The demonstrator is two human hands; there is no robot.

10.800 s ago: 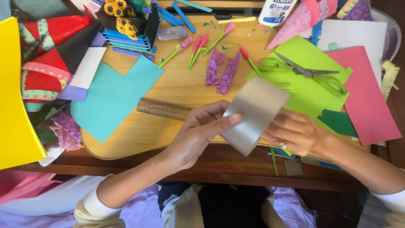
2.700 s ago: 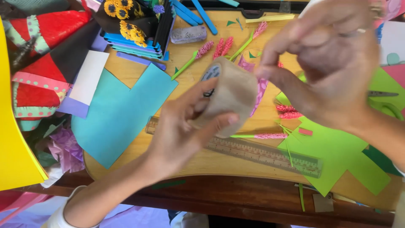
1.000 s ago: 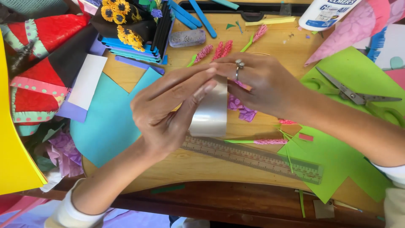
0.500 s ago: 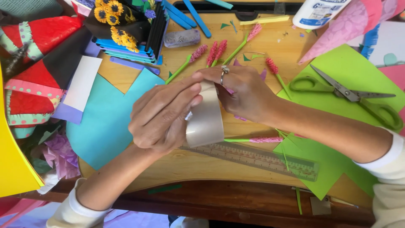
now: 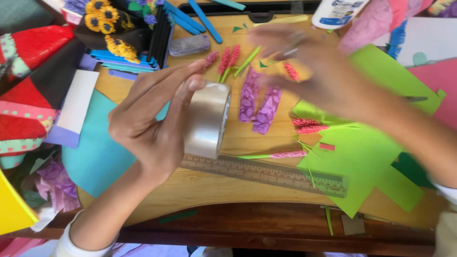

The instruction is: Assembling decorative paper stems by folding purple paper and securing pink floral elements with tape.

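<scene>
Left hand (image 5: 152, 128) at frame centre, fingers clamped around tape roll (image 5: 208, 120) above ruler (image 5: 266, 172). Right hand (image 5: 314, 71) blurred at upper right, fingers spread, holding nothing. Best to keep roll steady, loose end turned toward free hand.

A white glue bottle (image 5: 335, 12) with a blue-and-white label lies at the table's far edge.
</scene>
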